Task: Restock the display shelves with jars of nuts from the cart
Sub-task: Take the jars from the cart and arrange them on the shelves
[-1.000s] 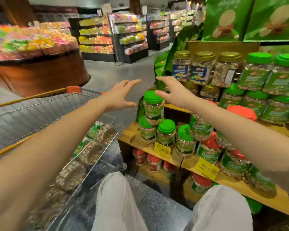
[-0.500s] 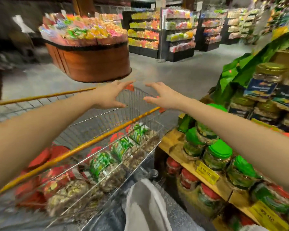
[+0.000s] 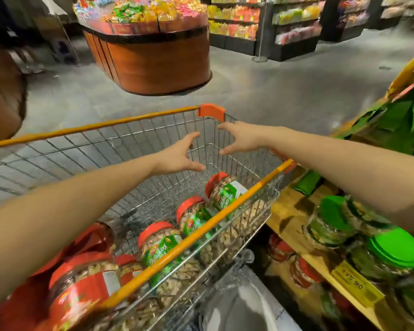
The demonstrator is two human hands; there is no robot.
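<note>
A wire cart (image 3: 129, 149) with orange rails stands in front of me. Several nut jars with red lids and green labels lie on their sides along its right wall; the farthest jar (image 3: 222, 192) sits below my hands. Both arms reach out over the cart. My left hand (image 3: 179, 156) and my right hand (image 3: 239, 139) hover above the far end of the basket, fingers spread, palms facing each other, holding nothing. The wooden display shelves (image 3: 287, 211) at the right carry green-lidded jars (image 3: 332, 220) on top and red-lidded jars (image 3: 304, 271) below.
A round wooden candy bin (image 3: 158, 56) stands on the grey floor beyond the cart. Dark shelving with packets lines the far aisle (image 3: 294, 34). Green packaging (image 3: 402, 120) rises at the right edge. A yellow price tag (image 3: 354, 280) hangs on the shelf front.
My view has swung left from the shelves to the cart. Both hands moved away from the green-lidded jars and now hover over the cart's far end, lower than before.
</note>
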